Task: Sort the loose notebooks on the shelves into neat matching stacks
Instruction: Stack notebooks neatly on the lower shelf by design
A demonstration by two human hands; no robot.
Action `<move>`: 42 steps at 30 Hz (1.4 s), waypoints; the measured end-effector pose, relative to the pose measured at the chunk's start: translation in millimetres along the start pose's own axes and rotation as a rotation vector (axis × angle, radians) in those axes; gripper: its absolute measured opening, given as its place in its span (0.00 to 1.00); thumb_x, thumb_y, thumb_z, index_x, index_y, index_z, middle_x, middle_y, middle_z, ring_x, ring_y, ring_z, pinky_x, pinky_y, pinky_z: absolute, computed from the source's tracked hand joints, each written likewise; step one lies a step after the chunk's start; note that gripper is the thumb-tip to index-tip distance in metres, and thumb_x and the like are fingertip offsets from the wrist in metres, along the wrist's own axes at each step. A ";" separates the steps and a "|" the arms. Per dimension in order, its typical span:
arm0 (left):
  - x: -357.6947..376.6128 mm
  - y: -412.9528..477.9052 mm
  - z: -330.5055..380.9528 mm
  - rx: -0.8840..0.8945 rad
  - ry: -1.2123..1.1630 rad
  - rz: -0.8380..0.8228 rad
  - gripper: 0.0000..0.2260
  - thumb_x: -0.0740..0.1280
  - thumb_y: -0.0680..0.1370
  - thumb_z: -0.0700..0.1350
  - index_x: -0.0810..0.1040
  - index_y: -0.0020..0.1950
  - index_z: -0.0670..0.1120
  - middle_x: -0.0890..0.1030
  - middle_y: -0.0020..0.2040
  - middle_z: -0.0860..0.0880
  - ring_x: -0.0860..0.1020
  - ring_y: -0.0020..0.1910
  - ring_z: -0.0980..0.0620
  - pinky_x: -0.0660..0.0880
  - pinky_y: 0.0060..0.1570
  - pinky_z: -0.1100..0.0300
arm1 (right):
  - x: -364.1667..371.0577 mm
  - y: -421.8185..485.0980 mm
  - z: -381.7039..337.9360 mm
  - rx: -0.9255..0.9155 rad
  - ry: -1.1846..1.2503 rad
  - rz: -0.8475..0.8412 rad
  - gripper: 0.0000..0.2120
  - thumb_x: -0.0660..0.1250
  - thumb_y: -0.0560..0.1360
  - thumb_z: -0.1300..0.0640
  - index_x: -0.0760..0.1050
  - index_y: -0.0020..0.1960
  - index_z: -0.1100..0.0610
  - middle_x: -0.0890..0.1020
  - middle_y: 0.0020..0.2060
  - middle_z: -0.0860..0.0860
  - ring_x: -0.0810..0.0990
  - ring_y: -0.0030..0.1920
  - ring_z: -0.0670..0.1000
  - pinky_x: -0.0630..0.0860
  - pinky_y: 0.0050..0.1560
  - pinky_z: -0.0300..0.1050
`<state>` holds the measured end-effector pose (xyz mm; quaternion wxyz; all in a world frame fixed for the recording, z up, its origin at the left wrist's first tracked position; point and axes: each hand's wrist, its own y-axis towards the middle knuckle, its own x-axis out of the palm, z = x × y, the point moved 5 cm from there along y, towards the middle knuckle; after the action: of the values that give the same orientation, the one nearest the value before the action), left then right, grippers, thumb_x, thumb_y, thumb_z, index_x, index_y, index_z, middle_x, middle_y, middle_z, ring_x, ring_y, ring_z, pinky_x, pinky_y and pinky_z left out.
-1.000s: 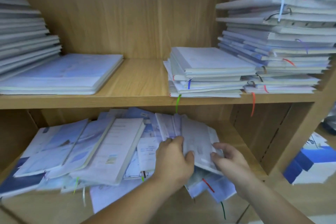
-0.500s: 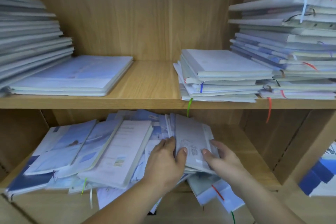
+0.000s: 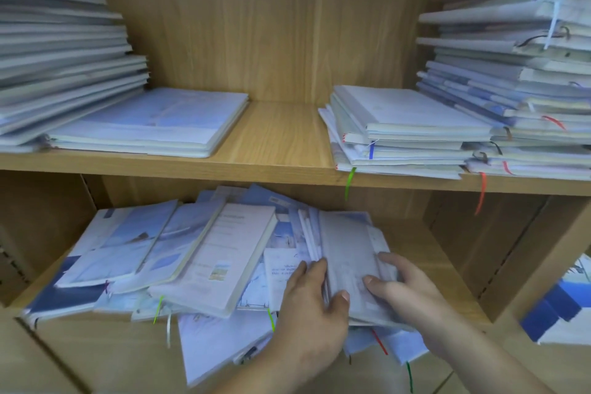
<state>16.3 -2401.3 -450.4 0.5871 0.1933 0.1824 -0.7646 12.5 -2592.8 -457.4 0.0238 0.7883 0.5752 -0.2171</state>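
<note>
A blue and white pile [image 3: 558,304], too blurred to identify, sits on the pale floor [image 3: 508,349] just outside the bookcase's right side panel [image 3: 499,243]

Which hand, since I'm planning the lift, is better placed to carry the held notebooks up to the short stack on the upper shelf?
Probably the right hand: it grips the right edge of the notebooks and sits almost below the short stack. The left hand is further left.
</note>
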 end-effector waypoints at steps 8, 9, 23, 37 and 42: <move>-4.1 -33.9 -7.0 -0.097 -0.149 0.043 0.07 0.66 0.81 0.45 0.79 0.54 0.57 0.82 0.51 0.61 0.79 0.53 0.60 0.77 0.59 0.59 | -11.7 -39.7 23.6 0.050 -0.061 -0.027 0.33 0.79 0.68 0.47 0.71 0.70 0.43 0.81 0.58 0.47 0.83 0.55 0.50 0.79 0.61 0.51; -7.2 -34.2 -5.6 -0.118 -0.164 0.061 0.06 0.66 0.81 0.45 0.77 0.45 0.56 0.81 0.45 0.59 0.79 0.49 0.58 0.77 0.56 0.57 | -13.2 -41.4 24.9 0.052 -0.046 -0.023 0.32 0.79 0.68 0.50 0.72 0.70 0.45 0.83 0.55 0.47 0.85 0.52 0.50 0.80 0.61 0.52; -26.1 -23.0 2.5 -0.295 -0.525 0.013 0.12 0.72 0.79 0.48 0.80 0.62 0.50 0.82 0.55 0.58 0.81 0.53 0.57 0.78 0.59 0.62 | -8.7 -43.8 11.8 0.023 -0.064 -0.050 0.18 0.70 0.79 0.54 0.75 0.67 0.42 0.84 0.54 0.52 0.84 0.52 0.49 0.77 0.47 0.40; -30.1 -43.5 22.8 0.072 -0.354 -0.151 0.28 0.66 0.83 0.43 0.61 0.81 0.55 0.80 0.61 0.63 0.80 0.56 0.68 0.75 0.59 0.71 | -29.3 -61.3 -14.9 0.021 -0.021 0.088 0.19 0.63 0.83 0.53 0.69 0.72 0.39 0.79 0.57 0.47 0.80 0.50 0.46 0.74 0.40 0.39; -59.8 -74.5 26.4 0.133 -0.366 -0.182 0.29 0.70 0.79 0.42 0.66 0.78 0.55 0.86 0.49 0.54 0.84 0.52 0.52 0.80 0.51 0.56 | -39.4 -114.5 -41.3 0.006 -0.090 0.023 0.26 0.64 0.82 0.50 0.61 0.76 0.35 0.76 0.64 0.42 0.79 0.56 0.47 0.79 0.47 0.46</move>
<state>-43.9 -2347.0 -393.4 0.5251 0.0722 0.0386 -0.8471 -89.2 -2577.6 -381.2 0.0499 0.7844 0.5638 -0.2537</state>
